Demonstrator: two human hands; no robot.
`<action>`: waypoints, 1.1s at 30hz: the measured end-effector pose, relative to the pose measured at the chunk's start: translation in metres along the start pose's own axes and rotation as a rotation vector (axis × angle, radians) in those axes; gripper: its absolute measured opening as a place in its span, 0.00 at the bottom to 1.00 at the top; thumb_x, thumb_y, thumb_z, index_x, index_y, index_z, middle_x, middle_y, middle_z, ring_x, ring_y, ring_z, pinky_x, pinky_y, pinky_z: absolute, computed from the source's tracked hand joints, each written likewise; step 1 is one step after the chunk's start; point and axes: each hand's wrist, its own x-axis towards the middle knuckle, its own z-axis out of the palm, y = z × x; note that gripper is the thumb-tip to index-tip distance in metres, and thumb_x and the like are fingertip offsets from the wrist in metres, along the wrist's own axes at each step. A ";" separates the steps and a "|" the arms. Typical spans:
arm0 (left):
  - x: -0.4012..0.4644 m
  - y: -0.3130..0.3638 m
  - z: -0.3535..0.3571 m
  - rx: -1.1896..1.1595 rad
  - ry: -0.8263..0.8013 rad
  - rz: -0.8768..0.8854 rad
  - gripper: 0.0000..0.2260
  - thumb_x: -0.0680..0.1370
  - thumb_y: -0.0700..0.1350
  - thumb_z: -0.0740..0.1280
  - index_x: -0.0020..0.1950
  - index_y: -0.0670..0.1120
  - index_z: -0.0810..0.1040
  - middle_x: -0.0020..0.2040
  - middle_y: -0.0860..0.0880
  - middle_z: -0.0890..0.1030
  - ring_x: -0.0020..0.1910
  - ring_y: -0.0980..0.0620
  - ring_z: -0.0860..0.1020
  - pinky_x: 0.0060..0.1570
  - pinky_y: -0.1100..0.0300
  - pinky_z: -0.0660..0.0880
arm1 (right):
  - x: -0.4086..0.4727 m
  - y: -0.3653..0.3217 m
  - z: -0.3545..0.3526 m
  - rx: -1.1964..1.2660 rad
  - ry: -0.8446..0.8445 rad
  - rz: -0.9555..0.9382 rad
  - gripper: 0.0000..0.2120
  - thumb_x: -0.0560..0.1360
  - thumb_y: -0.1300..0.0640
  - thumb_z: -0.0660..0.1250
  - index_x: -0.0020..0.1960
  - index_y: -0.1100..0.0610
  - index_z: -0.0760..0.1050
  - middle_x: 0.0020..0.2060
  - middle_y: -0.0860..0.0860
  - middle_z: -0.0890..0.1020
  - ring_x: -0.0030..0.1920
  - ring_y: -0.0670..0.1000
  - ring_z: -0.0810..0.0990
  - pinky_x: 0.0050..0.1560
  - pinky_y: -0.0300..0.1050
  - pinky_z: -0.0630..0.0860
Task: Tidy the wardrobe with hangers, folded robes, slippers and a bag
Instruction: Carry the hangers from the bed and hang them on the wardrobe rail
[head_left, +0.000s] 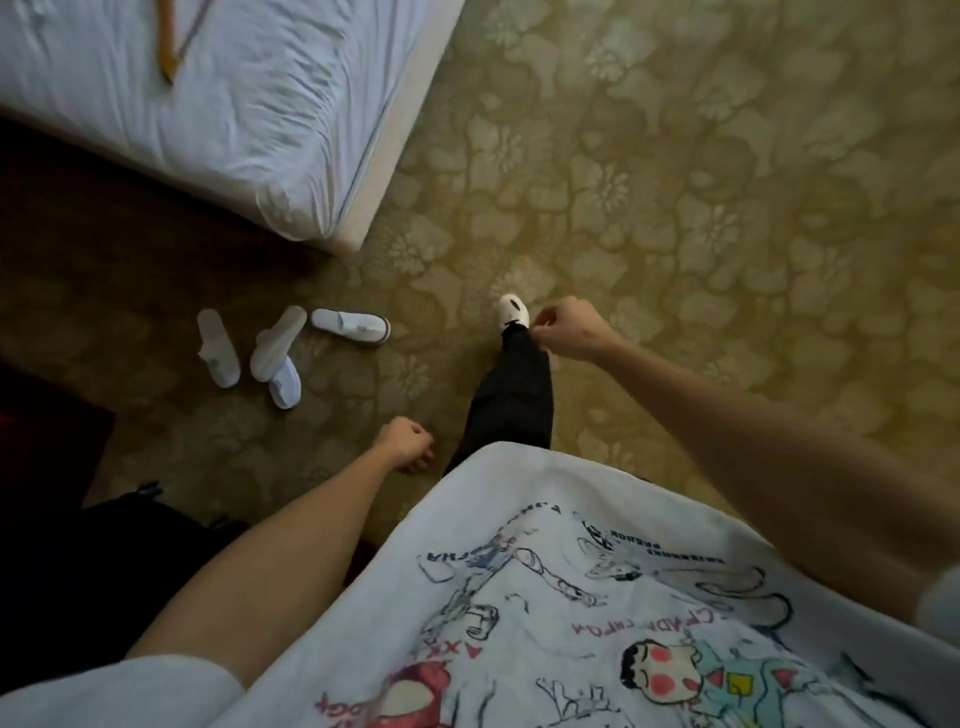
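Several white slippers lie scattered on the carpet left of centre: one on its own (218, 347), two overlapping (278, 353), one lying sideways (351, 326). A wooden hanger (169, 39) rests on the white bed at the top left. My left hand (408, 445) is curled into a loose fist with nothing in it, below and right of the slippers. My right hand (563, 325) is also closed and holds nothing, hovering over my forward leg. A dark bag (135, 530) sits at the lower left, partly behind my left arm.
The bed (270, 135) with a wrinkled white sheet fills the top left, its corner near the slippers. Patterned yellow-green carpet (701, 182) spreads to the right. My leg in dark trousers and a white shoe (513, 310) steps forward at centre.
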 end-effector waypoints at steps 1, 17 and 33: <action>0.010 0.012 -0.016 -0.007 -0.008 -0.008 0.10 0.82 0.41 0.62 0.52 0.39 0.82 0.41 0.45 0.84 0.35 0.49 0.82 0.35 0.58 0.79 | 0.018 -0.015 -0.019 -0.006 -0.003 -0.017 0.09 0.77 0.54 0.66 0.50 0.57 0.83 0.44 0.53 0.85 0.45 0.51 0.84 0.45 0.47 0.82; 0.101 0.439 -0.240 -0.038 -0.022 0.358 0.08 0.81 0.42 0.63 0.49 0.44 0.82 0.41 0.46 0.86 0.34 0.52 0.82 0.34 0.60 0.79 | 0.187 -0.020 -0.285 -0.093 0.137 0.388 0.12 0.75 0.53 0.67 0.42 0.61 0.82 0.38 0.57 0.85 0.39 0.55 0.84 0.41 0.50 0.82; 0.200 0.680 -0.476 -0.136 0.110 0.196 0.09 0.82 0.42 0.63 0.49 0.41 0.81 0.43 0.43 0.84 0.35 0.50 0.81 0.34 0.60 0.78 | 0.468 -0.215 -0.561 -0.078 0.086 0.128 0.10 0.75 0.56 0.65 0.46 0.61 0.83 0.40 0.56 0.85 0.41 0.55 0.84 0.41 0.47 0.80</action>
